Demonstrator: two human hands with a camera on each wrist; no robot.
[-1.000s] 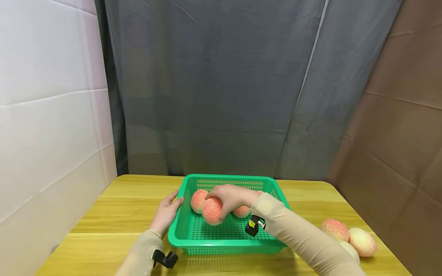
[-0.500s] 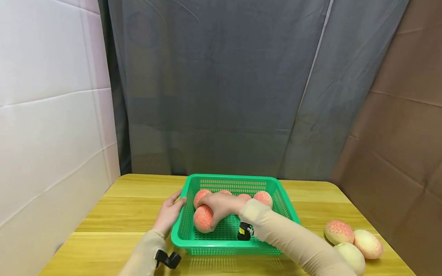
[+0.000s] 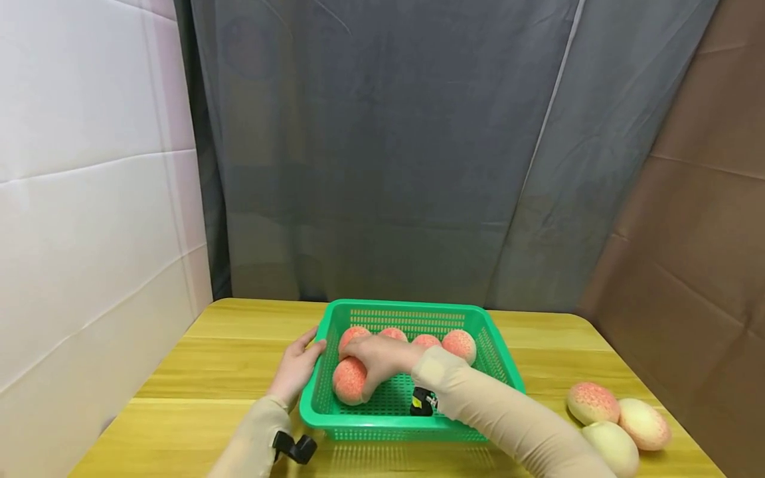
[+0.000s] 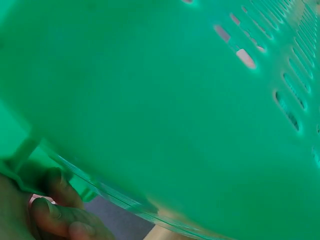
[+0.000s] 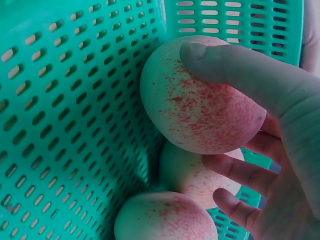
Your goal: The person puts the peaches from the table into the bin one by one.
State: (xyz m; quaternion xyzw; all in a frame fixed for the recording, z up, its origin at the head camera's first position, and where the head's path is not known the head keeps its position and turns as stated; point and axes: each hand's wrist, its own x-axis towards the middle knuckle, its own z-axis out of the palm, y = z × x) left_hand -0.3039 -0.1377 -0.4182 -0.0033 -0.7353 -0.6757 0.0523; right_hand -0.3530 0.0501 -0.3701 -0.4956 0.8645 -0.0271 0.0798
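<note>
Inside the green plastic basket (image 3: 412,421), low in its front left corner, my right hand (image 3: 385,357) grips a pink-speckled peach (image 3: 348,382). The right wrist view has the thumb on top of this peach (image 5: 210,110), with the other fingers around its far side, partly hidden. Behind it lies another peach (image 3: 355,334), partly covered by the fingers. Further peaches rest along the back, among them one at the back right (image 3: 459,346). My left hand (image 3: 295,367) holds the basket's left rim, thumb over the edge; in the left wrist view its curled fingers (image 4: 75,222) show under the rim.
Right of the basket, a pink peach (image 3: 593,403) and two paler ones, including a cream-coloured one (image 3: 611,449), sit together on the wooden table (image 3: 197,372). A grey curtain (image 3: 382,166) hangs behind the table, with white and brown cloth at the sides.
My right hand has moved left and down with the peach, into the basket's front left corner, uncovering peaches at the back. The left hand stays on the rim.
</note>
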